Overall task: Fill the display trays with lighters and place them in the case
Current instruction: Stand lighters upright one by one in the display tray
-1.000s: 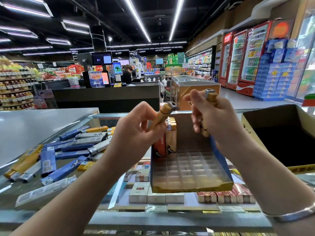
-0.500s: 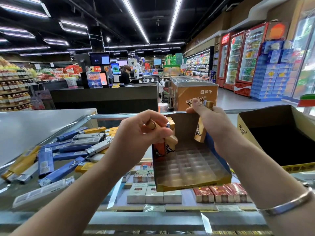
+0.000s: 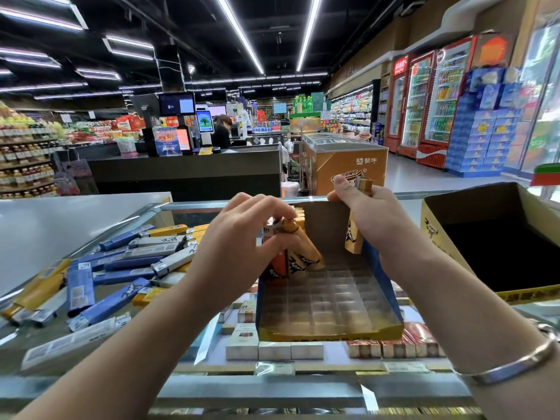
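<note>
A heap of blue, grey and yellow lighters [image 3: 127, 268] lay on the glass counter [image 3: 212, 398] at the left. The left hand [image 3: 239, 241] pinched a tan lighter [image 3: 303, 250] by its top, tilted into the far left corner of the display tray [image 3: 330, 331]. The right hand [image 3: 372, 216] gripped another yellow lighter [image 3: 354, 241] upright above the tray's far side. An open cardboard box [image 3: 436, 231] stood at the right.

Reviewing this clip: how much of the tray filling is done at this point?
Early. The display tray has lighters only in its back-left corner. The left hand is seating a yellow lighter; the right hand holds another. Most slots remain empty, and loose lighters wait alongside.
</note>
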